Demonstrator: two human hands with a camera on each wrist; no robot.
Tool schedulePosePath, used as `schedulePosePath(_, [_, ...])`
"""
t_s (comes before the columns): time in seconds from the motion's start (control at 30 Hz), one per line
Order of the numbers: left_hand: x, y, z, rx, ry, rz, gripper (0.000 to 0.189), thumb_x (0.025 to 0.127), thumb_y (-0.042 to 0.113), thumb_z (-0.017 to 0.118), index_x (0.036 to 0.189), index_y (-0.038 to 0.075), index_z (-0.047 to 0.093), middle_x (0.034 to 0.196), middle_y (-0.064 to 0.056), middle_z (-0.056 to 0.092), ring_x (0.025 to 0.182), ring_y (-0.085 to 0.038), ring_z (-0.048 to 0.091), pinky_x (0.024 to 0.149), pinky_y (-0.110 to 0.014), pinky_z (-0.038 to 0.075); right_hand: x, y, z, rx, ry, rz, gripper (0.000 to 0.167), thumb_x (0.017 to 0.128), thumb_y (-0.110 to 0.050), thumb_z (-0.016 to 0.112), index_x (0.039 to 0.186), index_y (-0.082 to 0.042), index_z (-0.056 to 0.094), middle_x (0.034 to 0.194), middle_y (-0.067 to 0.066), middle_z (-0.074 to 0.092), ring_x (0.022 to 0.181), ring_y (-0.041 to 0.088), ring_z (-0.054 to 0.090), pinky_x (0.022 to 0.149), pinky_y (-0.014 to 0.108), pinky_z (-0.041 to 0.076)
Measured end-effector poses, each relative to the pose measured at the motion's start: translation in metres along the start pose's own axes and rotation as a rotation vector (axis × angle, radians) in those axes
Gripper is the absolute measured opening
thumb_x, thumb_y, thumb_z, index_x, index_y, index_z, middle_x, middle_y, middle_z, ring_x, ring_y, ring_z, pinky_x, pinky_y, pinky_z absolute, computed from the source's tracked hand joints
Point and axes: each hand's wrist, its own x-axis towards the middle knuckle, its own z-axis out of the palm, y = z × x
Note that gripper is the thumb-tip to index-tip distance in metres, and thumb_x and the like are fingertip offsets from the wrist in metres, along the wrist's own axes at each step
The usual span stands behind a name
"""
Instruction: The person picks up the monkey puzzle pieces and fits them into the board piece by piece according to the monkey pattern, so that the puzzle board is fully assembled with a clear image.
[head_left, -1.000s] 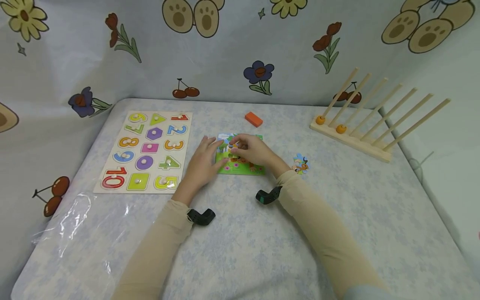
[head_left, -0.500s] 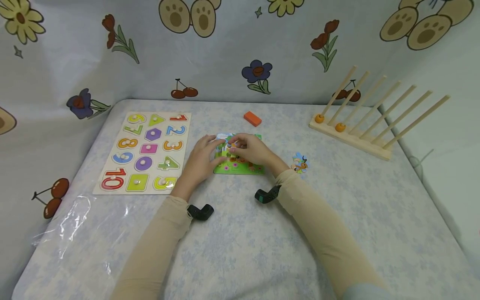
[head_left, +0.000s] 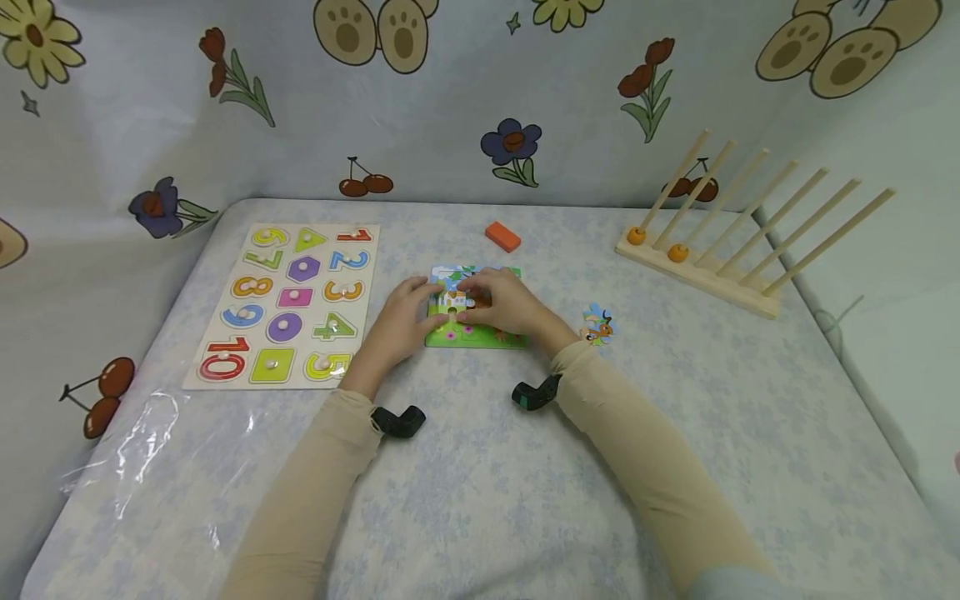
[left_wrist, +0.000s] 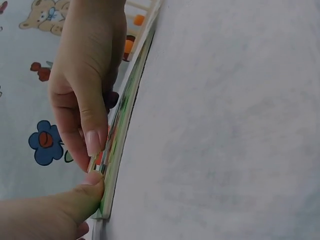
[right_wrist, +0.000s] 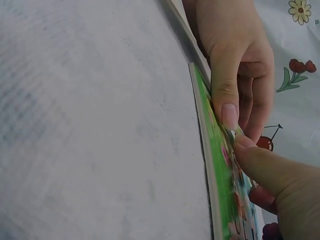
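A small picture puzzle board (head_left: 487, 340) with a bright green lower edge lies mid-table. My right hand (head_left: 513, 310) reaches over it, thumb and index finger gripping the edges of a puzzle piece (head_left: 454, 301) with a house picture. Along the board's left side rests my left hand (head_left: 397, 329), thumb and index finger apart, their tips on the board. In the left wrist view, the thumbs of the right hand (left_wrist: 85, 85) and left hand (left_wrist: 65, 207) come close together at the board (left_wrist: 120, 145). A loose puzzle piece (head_left: 598, 323) lies right of the board.
A number and shape puzzle board (head_left: 285, 308) lies left of the hands. An orange block (head_left: 502, 237) sits behind the picture board. A wooden peg rack (head_left: 697, 279) with two orange beads stands at the back right. Clear plastic film (head_left: 150, 433) covers the left front.
My right thumb and index finger have spread farther apart low over the board, showing more of the house picture. The left hand stays at the board's left side.
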Motion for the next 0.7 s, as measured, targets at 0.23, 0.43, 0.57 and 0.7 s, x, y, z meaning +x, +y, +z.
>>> schedulePosePath(0.23, [0.0010,-0.0025,-0.0002,-0.007,-0.034,-0.020,0.059,0.098,0.042,0.060,0.150,0.018,0.046,0.162,-0.014,0.028,0.151,-0.035,0.023,0.120,-0.056,0.027,-0.0004,-0.0007,0.0051,-0.088,0.005,0.022,0.055,0.089,-0.048,0.070,0.137,-0.021,0.062,0.128,0.000,0.058,0.102,0.021,0.044,0.082,0.035,0.041])
schedulePosePath(0.43, [-0.0002,-0.0043,0.0007,0.002,-0.036,-0.013,0.061,0.098,0.046,0.058,0.151,0.018,0.044,0.163,-0.013,0.026,0.153,-0.034,0.019,0.121,-0.056,0.024,-0.0040,-0.0006,0.0056,-0.073,0.027,0.010,0.055,0.089,-0.047,0.071,0.136,-0.021,0.063,0.125,-0.002,0.059,0.102,0.019,0.046,0.082,0.033,0.042])
schedulePosePath(0.57, [-0.0006,-0.0041,0.0024,-0.019,-0.018,-0.020,0.056,0.100,0.042,0.056,0.149,0.019,0.047,0.163,-0.013,0.028,0.153,-0.034,0.020,0.121,-0.056,0.024,-0.0041,0.0026,0.0073,-0.065,0.047,-0.006,0.053,0.092,-0.046,0.067,0.138,-0.020,0.061,0.126,-0.001,0.059,0.106,0.020,0.047,0.088,0.037,0.045])
schedulePosePath(0.7, [-0.0006,-0.0029,0.0046,-0.045,0.014,-0.030,0.047,0.101,0.035,0.055,0.146,0.020,0.052,0.161,-0.013,0.031,0.152,-0.034,0.023,0.121,-0.055,0.025,-0.0023,0.0041,0.0087,-0.095,0.058,-0.010,0.049,0.097,-0.042,0.062,0.140,-0.018,0.059,0.123,0.000,0.058,0.105,0.021,0.048,0.086,0.037,0.045])
